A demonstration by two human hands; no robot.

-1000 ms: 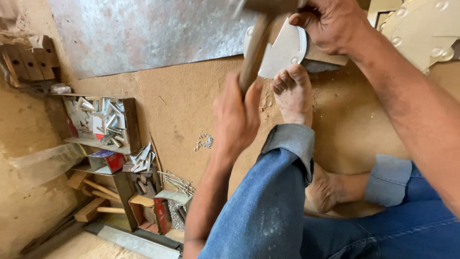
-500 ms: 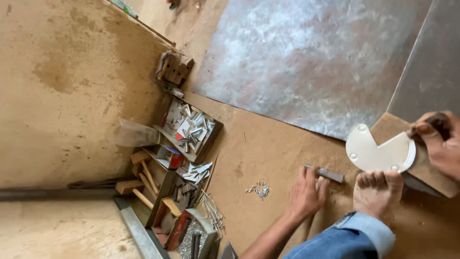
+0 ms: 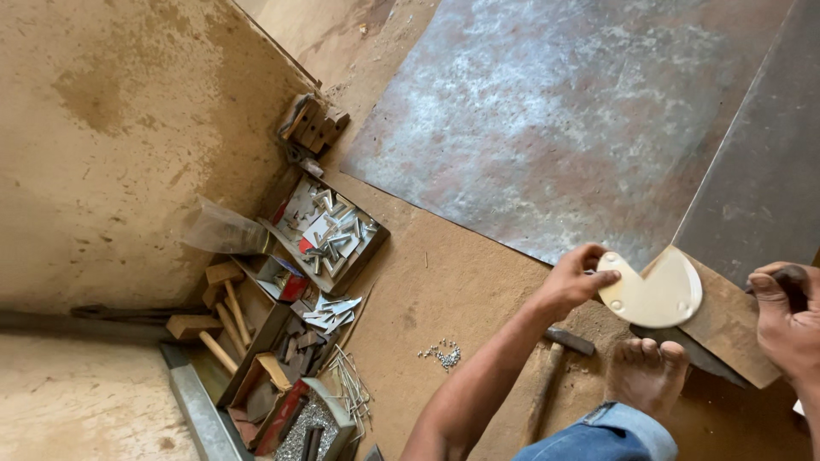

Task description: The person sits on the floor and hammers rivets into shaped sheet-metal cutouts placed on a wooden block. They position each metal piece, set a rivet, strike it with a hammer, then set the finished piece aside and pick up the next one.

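Foot (image 3: 647,373) bare on the dirt floor (image 3: 444,282), hammer (image 3: 551,380) lying just left of it. Left hand (image 3: 571,280) pinches the cream round plate (image 3: 653,292) at its notched edge, over a brown board (image 3: 726,324). Right hand (image 3: 786,312) closed on something dark, can't tell what. Farther off, metal sheet (image 3: 555,119), parts boxes (image 3: 329,230).

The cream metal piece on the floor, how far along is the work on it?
Done: the cream metal piece is already cut to a rounded shape with a notch and small holes. In hand: the left hand grips its edge while it lies on a brown board; the right hand rests at the board's far side. The hammer lies on the floor, unheld. What remains cannot be told from this view.
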